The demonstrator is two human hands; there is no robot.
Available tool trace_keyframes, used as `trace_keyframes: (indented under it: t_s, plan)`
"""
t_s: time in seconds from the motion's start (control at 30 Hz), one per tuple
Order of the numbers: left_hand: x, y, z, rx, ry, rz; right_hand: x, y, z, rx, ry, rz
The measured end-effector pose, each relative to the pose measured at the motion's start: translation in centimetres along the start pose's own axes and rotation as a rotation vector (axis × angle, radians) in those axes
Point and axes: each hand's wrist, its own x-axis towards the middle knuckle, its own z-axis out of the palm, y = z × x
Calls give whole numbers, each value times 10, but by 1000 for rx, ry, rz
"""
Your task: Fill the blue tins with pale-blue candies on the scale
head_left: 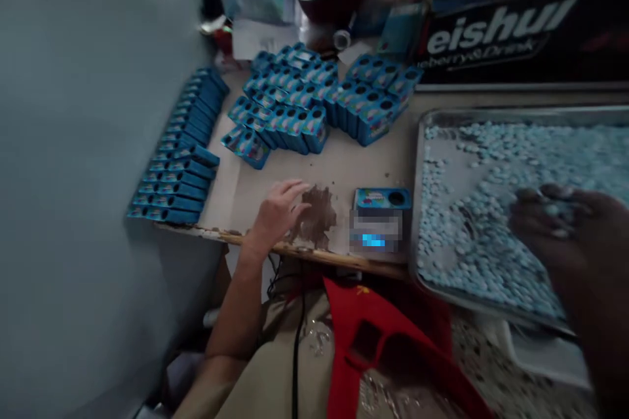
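My left hand (281, 213) rests at the table's front edge beside a brown worn patch (318, 216), its fingers apart and nothing in them. Over a metal tray (419, 190) on the right, my right hand (565, 222) is curled, palm up, around a few pale-blue candies. More pale-blue candies (472, 268) spread across the tray. Between my hands, a small blue box (382, 198) with a dark round opening lies on a small device with a lit blue display (373, 240), partly blurred out.
Blue boxes (295, 121) stand in packed groups at the table's back. Another stack of boxes (184, 144) lines the left edge by the grey wall (63, 144). Behind are a metal bowl (334, 0) and a black printed carton (511, 33).
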Motion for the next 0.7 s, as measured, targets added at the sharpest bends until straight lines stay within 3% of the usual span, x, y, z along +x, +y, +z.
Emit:
trace_keyframes:
  t_s: [0.1, 0.17, 0.27, 0.37, 0.47, 0.57, 0.7]
  plan:
    - [16, 5, 11, -131, 52, 104, -10, -1, 29, 228, 276, 142]
    - [26, 9, 18, -192, 61, 155, -20, 3, 47, 287, 314, 195]
    - [32, 16, 22, -266, 55, 193, -34, 7, 57, 105, 215, 54]
    - [32, 23, 22, -342, 44, 199, -31, 8, 41, -109, 35, -86]
    - [30, 28, 27, -434, 56, 195, -7, 2, 14, 23, -87, 217]
    - [33, 38, 40, -549, 73, 189, 13, -8, -1, 187, -110, 477]
    - [45, 62, 61, -621, 71, 204, 2, -10, 15, 255, -162, 402]
